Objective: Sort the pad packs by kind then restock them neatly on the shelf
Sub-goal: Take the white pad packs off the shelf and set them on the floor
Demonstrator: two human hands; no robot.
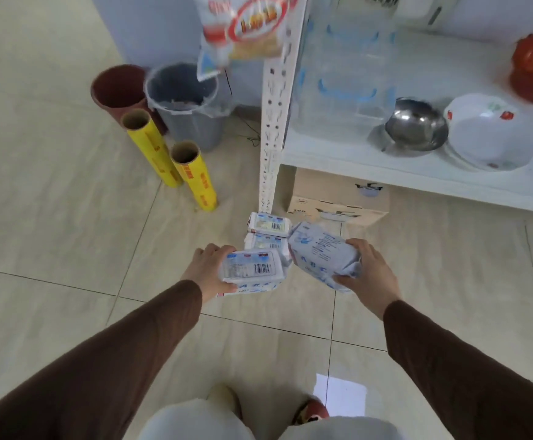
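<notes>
Pad packs fill both hands: the left hand [208, 268] grips a flat pack [250, 269], long axis crosswise, and the right hand [365, 271] has its fingers clamped on a crumpled pack [320, 249]. Two more packs [266, 231] sit stacked on the floor just beyond, nearer the left, by the shelf [417, 173] post.

Both arms extend forward in brown sleeves. Left hand [206, 269] and right hand [368, 274] each grip a pack, fingers apparently curled.
</notes>
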